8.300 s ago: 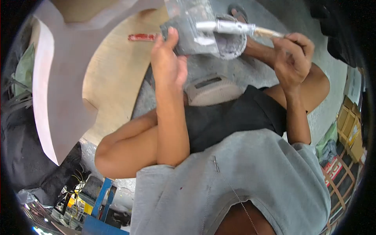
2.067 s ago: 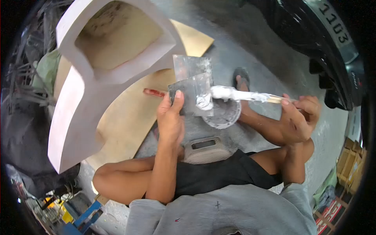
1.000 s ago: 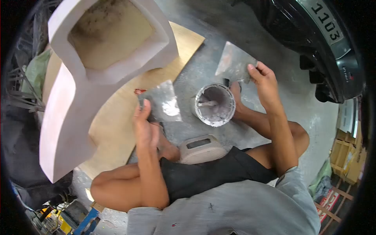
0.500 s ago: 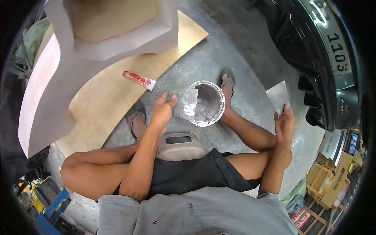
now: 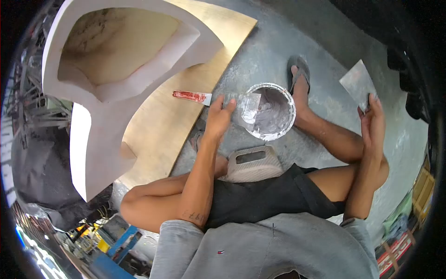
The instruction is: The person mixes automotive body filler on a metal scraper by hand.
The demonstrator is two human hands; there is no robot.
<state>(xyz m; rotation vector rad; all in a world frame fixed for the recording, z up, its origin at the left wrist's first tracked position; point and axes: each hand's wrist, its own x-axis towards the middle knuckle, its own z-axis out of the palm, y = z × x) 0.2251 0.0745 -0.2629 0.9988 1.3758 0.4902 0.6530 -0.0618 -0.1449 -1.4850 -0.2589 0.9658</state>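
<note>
My left hand (image 5: 219, 120) is closed on a flat metal putty spreader (image 5: 239, 100) with a dab of whitish putty (image 5: 249, 116) near its far edge. That edge overlaps the left rim of a round tub (image 5: 291, 122), which holds grey putty (image 5: 274, 109) and has smears around its rim. Off to the right, my right hand (image 5: 373, 122) pinches a second thin metal spreader (image 5: 358, 86), tilted up above the floor. A red-smeared tube (image 5: 190, 96) with a white end lies beside my left hand, on the edge of a plywood board (image 5: 160, 144).
A large pale moulded shape (image 5: 109, 135) with a wide opening stands on the plywood. Between my legs is a beige textured seat with a slot (image 5: 255, 169). A sandalled foot (image 5: 299, 76) rests right of the tub. Cardboard boxes (image 5: 423, 186) sit at far right.
The view has swung left, so the tub, board and hands appear further right, and more of the moulded shape shows. Both hands keep hold of their spreaders.
</note>
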